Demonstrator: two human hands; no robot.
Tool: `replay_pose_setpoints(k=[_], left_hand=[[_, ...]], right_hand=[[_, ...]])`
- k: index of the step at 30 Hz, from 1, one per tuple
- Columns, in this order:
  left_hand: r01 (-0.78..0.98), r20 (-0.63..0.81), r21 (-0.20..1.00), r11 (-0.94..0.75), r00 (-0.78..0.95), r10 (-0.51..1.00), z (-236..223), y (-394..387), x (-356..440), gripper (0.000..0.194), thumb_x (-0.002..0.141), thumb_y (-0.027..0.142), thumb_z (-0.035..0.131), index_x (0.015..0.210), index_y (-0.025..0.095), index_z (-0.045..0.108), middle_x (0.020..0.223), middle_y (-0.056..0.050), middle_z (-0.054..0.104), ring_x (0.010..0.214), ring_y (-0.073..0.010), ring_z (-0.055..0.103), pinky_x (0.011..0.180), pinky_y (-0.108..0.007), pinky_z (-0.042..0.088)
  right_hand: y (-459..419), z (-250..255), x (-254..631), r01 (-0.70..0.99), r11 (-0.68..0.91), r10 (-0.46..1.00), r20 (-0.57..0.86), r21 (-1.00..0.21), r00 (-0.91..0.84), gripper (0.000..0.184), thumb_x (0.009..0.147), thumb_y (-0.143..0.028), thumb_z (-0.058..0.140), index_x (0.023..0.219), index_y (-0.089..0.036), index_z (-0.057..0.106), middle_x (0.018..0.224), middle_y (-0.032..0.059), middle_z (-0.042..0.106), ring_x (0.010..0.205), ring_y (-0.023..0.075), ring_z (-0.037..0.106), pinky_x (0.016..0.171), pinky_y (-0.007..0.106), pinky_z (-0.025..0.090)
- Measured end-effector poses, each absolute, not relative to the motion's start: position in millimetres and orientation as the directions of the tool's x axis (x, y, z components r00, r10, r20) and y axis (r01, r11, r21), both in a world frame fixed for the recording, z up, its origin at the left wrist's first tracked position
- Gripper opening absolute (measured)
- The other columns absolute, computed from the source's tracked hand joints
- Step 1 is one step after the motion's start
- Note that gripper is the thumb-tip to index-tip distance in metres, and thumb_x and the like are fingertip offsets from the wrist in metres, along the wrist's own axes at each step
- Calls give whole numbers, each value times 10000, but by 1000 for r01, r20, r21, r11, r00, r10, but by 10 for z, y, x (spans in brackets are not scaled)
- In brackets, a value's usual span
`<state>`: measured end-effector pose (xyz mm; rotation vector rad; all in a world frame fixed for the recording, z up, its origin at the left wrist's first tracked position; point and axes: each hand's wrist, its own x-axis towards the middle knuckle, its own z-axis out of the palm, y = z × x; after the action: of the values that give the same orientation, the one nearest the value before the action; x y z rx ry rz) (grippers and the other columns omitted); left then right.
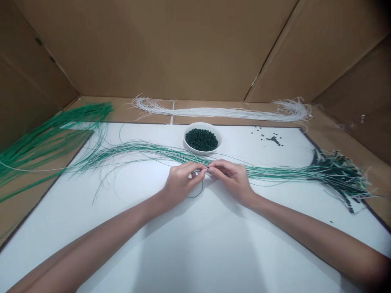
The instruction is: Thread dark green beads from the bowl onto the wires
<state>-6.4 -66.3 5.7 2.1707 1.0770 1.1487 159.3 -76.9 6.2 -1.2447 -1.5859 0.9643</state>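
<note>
My left hand [185, 179] is closed in a pinch on a thin strand [195, 197], whose dark loop hangs below the fingers. Its fingertips meet those of my right hand [230, 177], also pinched. A tiny dark bit shows between the two; whether it is a bead or the strand's end I cannot tell. Just behind both hands, a long bundle of green and white strands [275, 173] runs across the white board. At its right end, dark beads [336, 175] cover many strands. Beyond the hands stands a white bowl [185, 142] holding dark green beads [201, 139].
Loose dark beads [274, 139] lie on the white board [195, 252] right of the bowl. A bundle of white strands [226, 113] stretches along the back. More green strands [36, 138] spread over the left edge. Cardboard walls [152, 49] enclose the back and sides.
</note>
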Motion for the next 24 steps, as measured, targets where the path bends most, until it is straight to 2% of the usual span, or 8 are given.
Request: replay_pose_setpoints(k=[4, 9, 15, 19, 24], left_hand=[[433, 494, 685, -586, 314, 811, 45, -665, -52, 121, 780, 236, 535, 816, 184, 639, 764, 10, 682, 586, -76, 594, 571, -163, 473], [440, 485, 698, -565, 291, 825, 6, -652, -56, 157, 739, 245, 589, 875, 198, 652, 818, -2, 690, 609, -114, 633, 559, -196, 504], [425, 512, 655, -625, 358, 781, 20, -644, -47, 118, 766, 229, 554, 831, 199, 648, 743, 12, 684, 581, -85, 597, 569, -176, 477], [470, 480, 665, -580, 325, 815, 49, -658, -39, 88, 766, 211, 537, 820, 185, 600, 744, 24, 657, 534, -54, 546, 512, -142, 436], [482, 464, 671, -563, 319, 826, 78, -658, -39, 29, 756, 178, 521, 763, 171, 548, 677, 37, 601, 481, -36, 474, 488, -127, 398]], right_hand=[[-773, 63, 1584, 290, 205, 978, 190, -935, -81, 171, 733, -320, 562, 787, -178, 640, 795, 45, 642, 689, 145, 592, 592, 249, 482], [-786, 34, 1572, 439, 286, 955, 292, -852, -56, 155, 739, -302, 550, 760, -178, 640, 758, 44, 646, 635, 136, 575, 552, 246, 470], [-790, 36, 1585, 508, 340, 935, 343, -791, -91, 152, 756, -299, 528, 758, -181, 624, 739, 39, 634, 597, 121, 553, 519, 223, 448], [-716, 159, 1635, 540, 351, 936, 286, -764, -204, 166, 771, -290, 503, 746, -177, 622, 722, 31, 632, 632, 130, 555, 550, 225, 435], [-611, 411, 1736, 627, 314, 932, 105, -713, -347, 175, 772, -287, 496, 751, -175, 629, 750, 17, 657, 643, 128, 565, 586, 225, 421]])
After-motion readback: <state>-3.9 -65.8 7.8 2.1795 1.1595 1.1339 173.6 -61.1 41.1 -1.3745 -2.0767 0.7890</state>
